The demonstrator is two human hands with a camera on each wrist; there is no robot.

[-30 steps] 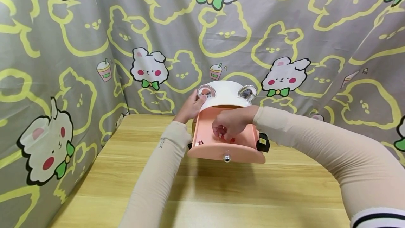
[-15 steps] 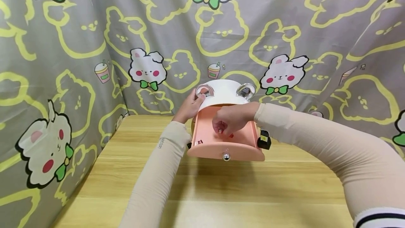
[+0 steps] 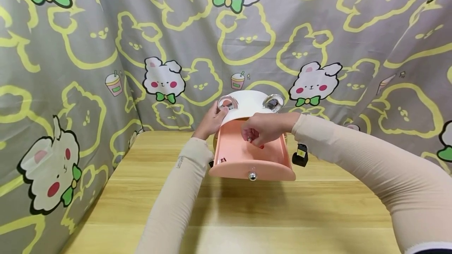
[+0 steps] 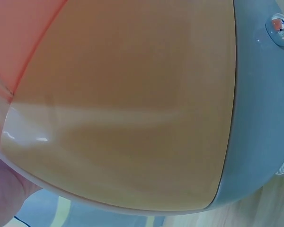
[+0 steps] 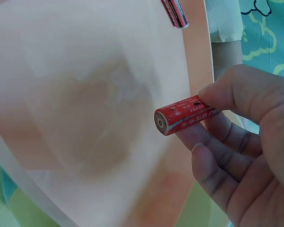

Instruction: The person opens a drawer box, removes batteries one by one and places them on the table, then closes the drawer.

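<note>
A white storage box (image 3: pixel 247 101) with two shiny rounded knobs on top stands on the table, its pink drawer (image 3: pixel 252 169) pulled out. My left hand (image 3: pixel 213 119) holds the box's left side, thumb at the front beside the left knob; in the left wrist view only a bit of that hand shows past the box's rim. Over the drawer, my right hand (image 3: pixel 263 128) pinches a red battery (image 5: pixel 183 114) between thumb and fingers, one flat end sticking out. Another red battery (image 5: pixel 175 13) lies on the drawer floor; in the head view it is near the left front corner.
The wooden table (image 3: pixel 226 211) stretches in front of the drawer. A patterned curtain (image 3: pixel 197 42) hangs behind it and along the left. A small black block (image 3: pixel 300 156) with a yellow label shows below the right forearm, beside the drawer.
My right hand has shifted a little to the right and toward the box, with the battery in its fingers. The left hand keeps its hold on the box, and the view has shifted slightly.
</note>
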